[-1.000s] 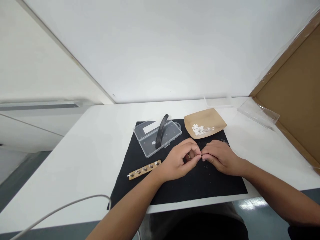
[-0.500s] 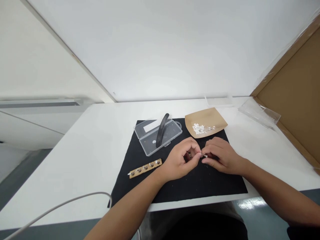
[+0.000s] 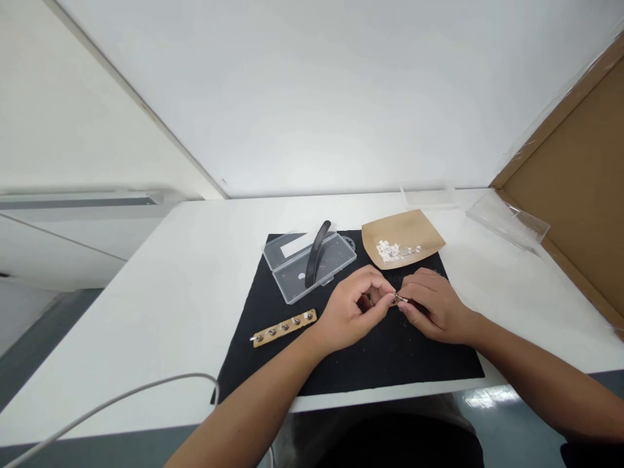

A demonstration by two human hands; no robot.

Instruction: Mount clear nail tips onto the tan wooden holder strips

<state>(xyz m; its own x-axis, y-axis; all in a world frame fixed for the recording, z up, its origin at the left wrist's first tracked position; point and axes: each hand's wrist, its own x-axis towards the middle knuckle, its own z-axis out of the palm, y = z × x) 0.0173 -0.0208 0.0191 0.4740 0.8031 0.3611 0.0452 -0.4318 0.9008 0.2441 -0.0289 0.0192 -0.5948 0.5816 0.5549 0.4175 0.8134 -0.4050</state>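
Over the black mat (image 3: 361,367), my left hand (image 3: 358,309) pinches a small, slim metal piece (image 3: 400,298) between thumb and forefinger. At the other end of that piece is my right hand (image 3: 433,309), its thumb and bent fingers closed around the tip. Something whitish shows at the tip, too small to make out. Left of my left hand lies a tan strip (image 3: 285,327) with several round metal studs, some bearing white bits. Behind the hands sits a brown paper tray (image 3: 414,227) holding a heap of small white pieces (image 3: 389,251).
A clear hinged plastic case (image 3: 287,289) lies open at the mat's back left, with a black curved nail file (image 3: 316,255) across it. Clear plastic lids (image 3: 507,221) rest at the back right by a cardboard panel (image 3: 580,175). A cable (image 3: 146,389) crosses the front left.
My right thumb has shifted slightly up, closer to the metal piece, and the piece has turned a little between my fingers. My left hand stays nearly in place.
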